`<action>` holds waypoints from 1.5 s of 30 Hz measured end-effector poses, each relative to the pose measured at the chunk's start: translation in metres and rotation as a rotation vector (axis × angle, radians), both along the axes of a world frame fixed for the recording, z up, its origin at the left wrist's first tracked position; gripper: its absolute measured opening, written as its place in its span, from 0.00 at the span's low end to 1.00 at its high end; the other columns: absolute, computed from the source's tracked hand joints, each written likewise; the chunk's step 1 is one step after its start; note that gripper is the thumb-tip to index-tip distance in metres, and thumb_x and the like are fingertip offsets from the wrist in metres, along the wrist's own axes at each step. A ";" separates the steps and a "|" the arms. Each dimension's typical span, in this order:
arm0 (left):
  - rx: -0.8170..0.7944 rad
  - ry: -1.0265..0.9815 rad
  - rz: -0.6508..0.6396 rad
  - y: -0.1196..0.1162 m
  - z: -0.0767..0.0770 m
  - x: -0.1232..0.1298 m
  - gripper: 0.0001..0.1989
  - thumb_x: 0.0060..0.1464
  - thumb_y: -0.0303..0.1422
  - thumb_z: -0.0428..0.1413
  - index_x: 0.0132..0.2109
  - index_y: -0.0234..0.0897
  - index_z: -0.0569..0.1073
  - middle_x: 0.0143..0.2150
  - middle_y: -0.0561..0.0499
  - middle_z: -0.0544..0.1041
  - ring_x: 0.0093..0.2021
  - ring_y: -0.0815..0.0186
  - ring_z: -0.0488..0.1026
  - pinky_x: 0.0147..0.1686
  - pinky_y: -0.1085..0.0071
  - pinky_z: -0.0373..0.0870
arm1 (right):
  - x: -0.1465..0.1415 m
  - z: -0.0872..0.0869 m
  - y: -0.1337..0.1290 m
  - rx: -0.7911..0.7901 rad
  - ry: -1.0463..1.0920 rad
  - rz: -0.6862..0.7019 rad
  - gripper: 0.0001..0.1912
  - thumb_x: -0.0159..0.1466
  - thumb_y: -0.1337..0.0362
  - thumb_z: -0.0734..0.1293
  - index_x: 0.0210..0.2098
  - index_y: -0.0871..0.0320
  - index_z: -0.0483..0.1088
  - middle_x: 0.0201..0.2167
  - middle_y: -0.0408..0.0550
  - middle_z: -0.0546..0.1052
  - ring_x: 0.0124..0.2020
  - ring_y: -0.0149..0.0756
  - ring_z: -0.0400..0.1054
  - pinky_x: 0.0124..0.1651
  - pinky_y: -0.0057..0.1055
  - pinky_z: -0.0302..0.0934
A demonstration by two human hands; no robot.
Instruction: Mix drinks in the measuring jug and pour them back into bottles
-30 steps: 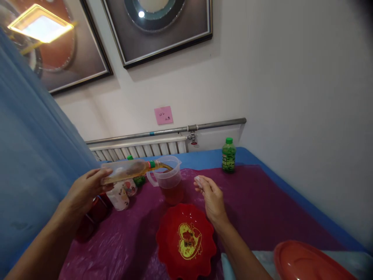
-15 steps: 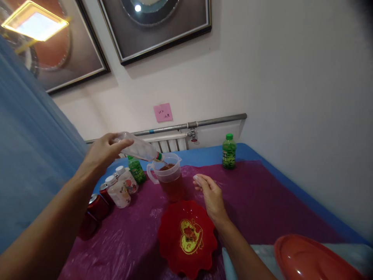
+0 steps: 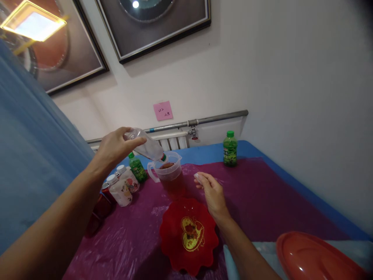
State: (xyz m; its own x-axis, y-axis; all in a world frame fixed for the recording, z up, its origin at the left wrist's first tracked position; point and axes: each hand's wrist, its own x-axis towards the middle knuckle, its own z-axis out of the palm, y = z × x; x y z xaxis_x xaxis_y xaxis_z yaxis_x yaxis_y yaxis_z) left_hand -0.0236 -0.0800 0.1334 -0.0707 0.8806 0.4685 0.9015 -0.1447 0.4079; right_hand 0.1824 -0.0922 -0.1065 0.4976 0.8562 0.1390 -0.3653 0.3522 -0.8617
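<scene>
My left hand (image 3: 115,147) grips a clear plastic bottle (image 3: 148,147) near its base. The bottle is tipped neck-down, its mouth just at the rim of a translucent plastic pitcher (image 3: 171,171). Reddish-brown liquid stands in the pitcher, whose handle points left. My right hand (image 3: 214,194), right of the pitcher, is closed with a small white cap-like piece (image 3: 197,178) pinched between thumb and fingers. In front of the pitcher lies a red scalloped plate (image 3: 171,249) with a gold heart design at its centre.
To the left stand two white-capped bottles (image 3: 121,192), a green bottle (image 3: 137,168) and red cans (image 3: 101,206). Another green bottle (image 3: 230,149) is at the back right. An orange-red plastic item (image 3: 314,256) sits at lower right. Purple plastic sheeting (image 3: 262,198) covers the table.
My left hand and the bottle have shifted right and the bottle is tipped more steeply. The thin stream at its mouth no longer shows. My right hand has barely moved.
</scene>
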 end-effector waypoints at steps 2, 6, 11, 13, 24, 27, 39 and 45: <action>-0.006 -0.017 -0.004 0.000 -0.005 -0.009 0.33 0.45 0.52 0.60 0.54 0.36 0.75 0.41 0.42 0.76 0.38 0.54 0.73 0.40 0.61 0.66 | 0.000 0.000 0.000 0.001 -0.009 -0.003 0.16 0.52 0.52 0.73 0.33 0.57 0.78 0.32 0.47 0.79 0.34 0.38 0.72 0.36 0.34 0.66; -0.045 -0.171 -0.006 -0.004 -0.024 -0.037 0.32 0.42 0.51 0.62 0.51 0.35 0.75 0.43 0.41 0.78 0.35 0.55 0.74 0.38 0.60 0.68 | -0.001 -0.001 -0.001 -0.008 -0.028 0.001 0.15 0.53 0.53 0.73 0.34 0.57 0.78 0.32 0.47 0.79 0.34 0.38 0.72 0.36 0.34 0.66; -0.147 -0.402 -0.082 -0.016 -0.054 -0.075 0.32 0.41 0.47 0.64 0.52 0.33 0.73 0.49 0.40 0.78 0.48 0.52 0.74 0.49 0.59 0.69 | -0.001 -0.003 0.000 -0.013 -0.051 -0.007 0.17 0.53 0.52 0.73 0.34 0.58 0.78 0.33 0.48 0.79 0.34 0.38 0.72 0.36 0.33 0.67; -0.257 -0.430 -0.090 -0.021 -0.068 -0.089 0.36 0.40 0.46 0.63 0.55 0.32 0.70 0.52 0.40 0.77 0.51 0.51 0.73 0.52 0.58 0.68 | -0.001 -0.003 0.000 -0.020 -0.065 -0.010 0.17 0.52 0.52 0.73 0.34 0.58 0.78 0.32 0.48 0.80 0.34 0.39 0.72 0.36 0.33 0.67; -0.463 -0.914 -0.318 -0.038 -0.203 -0.091 0.30 0.34 0.35 0.66 0.50 0.35 0.76 0.49 0.47 0.80 0.50 0.53 0.75 0.51 0.61 0.69 | -0.001 -0.017 0.005 -0.088 -0.146 -0.012 0.17 0.53 0.52 0.73 0.36 0.57 0.78 0.34 0.49 0.81 0.34 0.37 0.73 0.36 0.33 0.67; -0.315 -1.019 -0.137 -0.044 -0.236 -0.107 0.31 0.33 0.34 0.67 0.49 0.34 0.74 0.46 0.47 0.81 0.46 0.55 0.76 0.49 0.61 0.71 | -0.003 -0.017 0.007 -0.104 -0.097 -0.010 0.17 0.50 0.52 0.74 0.34 0.57 0.78 0.34 0.48 0.80 0.35 0.36 0.73 0.35 0.31 0.67; -0.103 -0.849 0.167 -0.024 -0.283 -0.184 0.27 0.36 0.33 0.64 0.48 0.36 0.73 0.44 0.47 0.81 0.44 0.59 0.77 0.50 0.63 0.70 | -0.009 -0.012 0.003 -0.128 -0.115 0.001 0.16 0.50 0.53 0.74 0.33 0.56 0.78 0.31 0.46 0.79 0.34 0.35 0.72 0.35 0.30 0.67; -0.100 -0.769 0.203 -0.012 -0.294 -0.190 0.26 0.38 0.33 0.64 0.48 0.37 0.73 0.44 0.48 0.81 0.42 0.59 0.78 0.49 0.62 0.71 | -0.011 -0.006 -0.001 -0.151 -0.138 0.012 0.14 0.51 0.54 0.74 0.32 0.55 0.78 0.32 0.45 0.80 0.34 0.35 0.73 0.35 0.30 0.67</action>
State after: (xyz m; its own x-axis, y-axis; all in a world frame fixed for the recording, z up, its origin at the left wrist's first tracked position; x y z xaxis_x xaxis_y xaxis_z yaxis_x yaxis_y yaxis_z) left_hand -0.2133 -0.0921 -0.1602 -0.5047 0.8514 0.1429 0.3677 0.0622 0.9279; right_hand 0.1711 -0.0932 -0.1120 0.4727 0.8781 0.0746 -0.2435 0.2115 -0.9465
